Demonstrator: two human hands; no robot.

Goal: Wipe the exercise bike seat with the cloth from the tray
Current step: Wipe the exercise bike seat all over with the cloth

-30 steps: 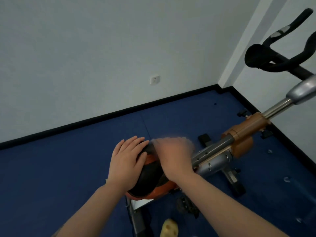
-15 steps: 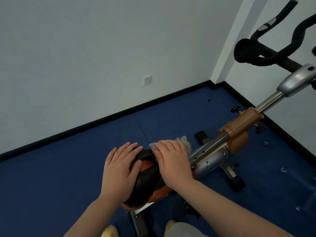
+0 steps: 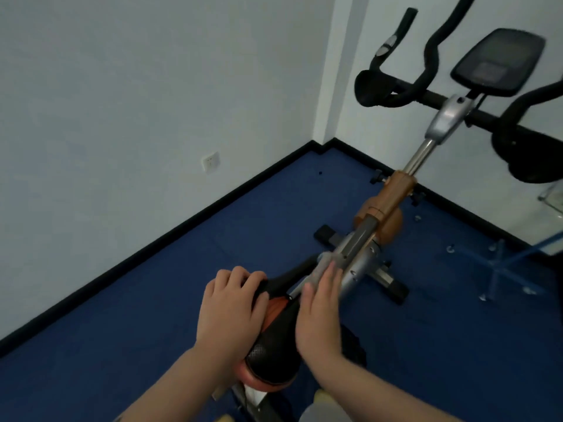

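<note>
The exercise bike seat point(image 3: 275, 357) is black with orange trim and lies low in the middle of the view. My left hand point(image 3: 230, 309) rests curled over the seat's left side and grips it. My right hand point(image 3: 320, 312) lies along the seat's right side, fingers stretched forward, pressing a thin grey cloth point(image 3: 324, 264) that sticks out past the fingertips near the seat's nose. Most of the cloth is hidden under the hand and it is blurred.
The bike's silver and orange frame point(image 3: 382, 214) runs up to the right to black handlebars point(image 3: 396, 92) and a console point(image 3: 499, 63). Blue carpet covers the floor, white walls meet in a corner, and a clear stand point(image 3: 499, 269) is at the right.
My right hand with the cloth has slid from across the seat's front to along its right side. My left hand has stayed on the seat. The camera has tilted up, showing more handlebars.
</note>
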